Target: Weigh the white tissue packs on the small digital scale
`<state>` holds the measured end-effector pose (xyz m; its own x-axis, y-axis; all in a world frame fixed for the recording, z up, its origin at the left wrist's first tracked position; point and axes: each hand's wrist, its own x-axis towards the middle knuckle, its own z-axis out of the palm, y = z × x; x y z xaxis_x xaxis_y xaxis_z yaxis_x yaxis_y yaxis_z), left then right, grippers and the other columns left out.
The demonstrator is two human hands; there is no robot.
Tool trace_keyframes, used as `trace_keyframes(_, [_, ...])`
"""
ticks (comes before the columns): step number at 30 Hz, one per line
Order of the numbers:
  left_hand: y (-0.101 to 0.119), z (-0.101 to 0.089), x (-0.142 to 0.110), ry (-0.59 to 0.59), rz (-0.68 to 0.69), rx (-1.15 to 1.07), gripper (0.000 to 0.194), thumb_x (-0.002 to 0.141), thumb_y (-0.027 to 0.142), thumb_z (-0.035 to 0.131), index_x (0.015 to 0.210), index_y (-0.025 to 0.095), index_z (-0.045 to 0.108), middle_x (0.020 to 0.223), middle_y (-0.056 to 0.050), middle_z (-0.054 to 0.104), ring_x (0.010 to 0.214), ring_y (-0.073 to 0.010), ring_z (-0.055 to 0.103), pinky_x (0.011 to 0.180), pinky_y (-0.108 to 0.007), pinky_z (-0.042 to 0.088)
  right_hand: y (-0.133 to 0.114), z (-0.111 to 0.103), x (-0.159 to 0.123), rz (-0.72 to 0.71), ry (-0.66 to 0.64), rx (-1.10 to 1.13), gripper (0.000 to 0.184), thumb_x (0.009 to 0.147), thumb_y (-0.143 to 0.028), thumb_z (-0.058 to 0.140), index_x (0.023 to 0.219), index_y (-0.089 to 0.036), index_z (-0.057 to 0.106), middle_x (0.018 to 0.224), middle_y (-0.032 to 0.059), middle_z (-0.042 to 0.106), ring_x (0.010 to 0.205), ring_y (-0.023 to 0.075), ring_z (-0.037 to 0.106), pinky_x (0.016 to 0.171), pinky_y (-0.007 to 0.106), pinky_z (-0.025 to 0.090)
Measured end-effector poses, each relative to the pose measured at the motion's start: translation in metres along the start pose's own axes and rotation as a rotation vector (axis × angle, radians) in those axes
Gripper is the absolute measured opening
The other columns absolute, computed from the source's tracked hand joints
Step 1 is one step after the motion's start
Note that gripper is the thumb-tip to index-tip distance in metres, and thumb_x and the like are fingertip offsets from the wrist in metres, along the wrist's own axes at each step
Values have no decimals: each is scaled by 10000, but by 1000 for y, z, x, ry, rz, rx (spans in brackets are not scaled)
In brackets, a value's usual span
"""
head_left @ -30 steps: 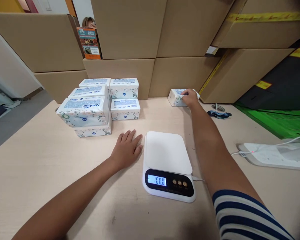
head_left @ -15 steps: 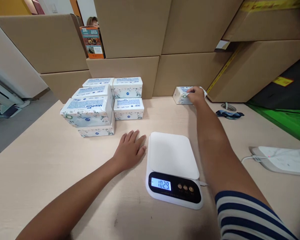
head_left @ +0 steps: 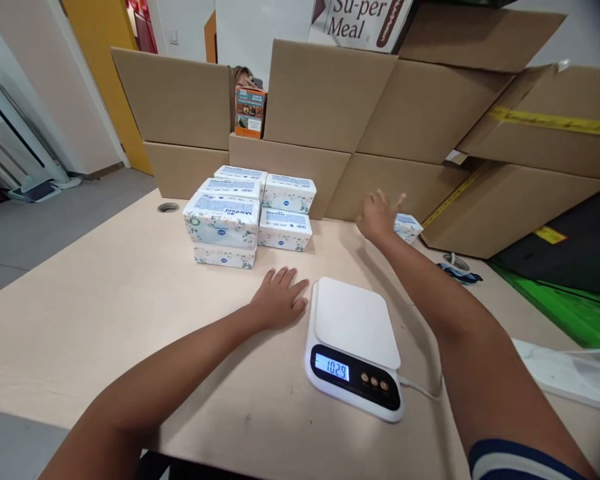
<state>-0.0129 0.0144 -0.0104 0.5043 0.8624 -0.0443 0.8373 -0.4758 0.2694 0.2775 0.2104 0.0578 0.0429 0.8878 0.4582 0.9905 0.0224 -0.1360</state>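
My left hand (head_left: 279, 298) lies flat on the table with its fingers spread, close to the left edge of a white digital scale (head_left: 357, 320). The scale's plate is bare and its lit display reads 102.9, with a minus-like mark at its left. My right hand (head_left: 379, 217) is raised with fingers apart, holding nothing, just left of a single tissue pack (head_left: 407, 227) that my wrist partly hides. Left of the scale, several white floral tissue packs (head_left: 222, 221) marked "Manhua" stand stacked two high.
Cardboard boxes (head_left: 325, 100) wall off the table's back, with a small orange box (head_left: 251, 113) on them and a person partly visible behind. A power strip (head_left: 570, 373), a dark blue cloth item (head_left: 459, 273) and a green crate (head_left: 545, 300) are at right. The scale's cable (head_left: 423, 389) runs right.
My right hand has let go of the single tissue pack and moved left of it, fingers opening. The display went from 100.0 to 102.9. The camera view has shifted; my left hand stays put.
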Motion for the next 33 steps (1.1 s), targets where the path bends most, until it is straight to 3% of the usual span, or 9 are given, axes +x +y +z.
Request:
trace_keyframes(4, [-2,5,2,63,25,-25,612,1185,430,469,1767,262,557,1915,-155,412,1814,-401,344,1479,-701,272,-82,-21,-31,-302,63,93,575,1100,-276,342,1505,-213,745,1587,151,749,1651,351,574,1507,707,35])
trace_keyframes(7, [-2,7,2,65,22,-30,617,1186,424,471,1773,253,550,1921,-160,394,1815,-407,340,1482,-712,257,-130,-22,-46,-392,-135,123,584,1156,-420,362,1569,-196,709,1630,167,726,1595,388,620,1494,685,177])
trace_keyframes(10, [-1,7,2,36,13,-35,636,1194,434,457,1793,230,525,1938,-174,345,1828,-413,306,1490,-713,221,-155,-10,-51,-438,-306,92,668,1125,-547,531,1671,-174,624,1751,197,631,1660,432,560,1436,678,335])
trace_keyframes(12, [-1,8,3,43,15,-49,635,1190,442,468,1787,237,535,1938,-167,346,1827,-415,308,1490,-714,223,-160,1,-54,-451,-357,65,745,1084,-568,635,1708,-163,583,1796,221,577,1690,451,532,1409,689,382])
trace_keyframes(15, [-2,11,5,61,24,-73,631,1182,449,482,1782,266,544,1933,-142,369,1820,-415,328,1486,-718,237,-156,10,-61,-472,-390,32,855,1055,-559,698,1769,-132,499,1863,257,464,1752,461,448,1424,702,353])
trace_keyframes(20, [-2,15,6,86,21,-74,634,1174,445,498,1782,271,546,1924,-137,398,1809,-414,350,1489,-709,237,-141,2,-74,-509,-406,15,808,1060,-583,693,1780,-262,516,1876,171,473,1753,442,455,1437,736,313])
trace_keyframes(22, [-1,13,6,85,16,-75,631,1174,447,503,1777,268,555,1923,-139,402,1809,-415,351,1492,-704,231,-138,-4,-75,-524,-417,12,800,1060,-569,699,1774,-246,533,1863,178,488,1747,452,463,1438,744,309])
trace_keyframes(29, [2,5,3,12,6,-36,649,1197,460,431,1809,255,496,1946,-154,346,1834,-393,290,1495,-691,204,-140,-14,-77,-531,-456,16,832,1074,-478,703,1795,-115,505,1867,217,453,1753,414,465,1429,580,412])
trace_keyframes(33, [1,5,3,38,13,-40,638,1193,457,443,1794,256,517,1934,-148,378,1827,-380,311,1498,-681,212,-134,-15,-84,-537,-474,46,841,1076,-467,695,1821,-146,476,1904,168,393,1784,392,411,1441,554,406])
